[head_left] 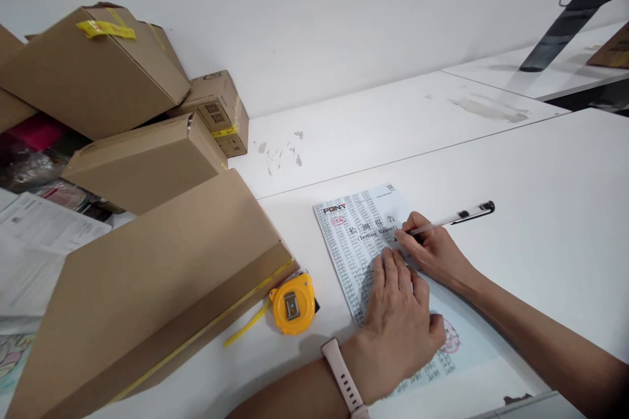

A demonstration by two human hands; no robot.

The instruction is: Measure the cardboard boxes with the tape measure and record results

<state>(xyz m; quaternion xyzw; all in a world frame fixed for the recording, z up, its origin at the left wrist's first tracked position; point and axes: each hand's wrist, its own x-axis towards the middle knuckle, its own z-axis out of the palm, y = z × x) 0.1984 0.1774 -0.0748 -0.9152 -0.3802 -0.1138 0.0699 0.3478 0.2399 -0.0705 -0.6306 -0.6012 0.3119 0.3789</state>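
On the white table lies a printed report booklet (339, 255), its pale blue cover headed "Testing Report" and covered with rows of small handwritten marks. My left hand (398, 321) rests flat on the cover, fingers stretched out, a pink band on the wrist. Just beyond it, my right hand (432, 249) grips a pen (459, 217) with a clear barrel and black clip. The pen's tip points at the cover near the title; my fingers partly hide it. A red stamp (449, 337) shows beside my left thumb.
A yellow tape measure (293, 304) with a strap lies left of the booklet, against a large cardboard box (167, 275). More cardboard boxes (98, 72) are stacked at the back left, near printed papers (44, 236). A dark bottle (560, 33) stands at the far right.
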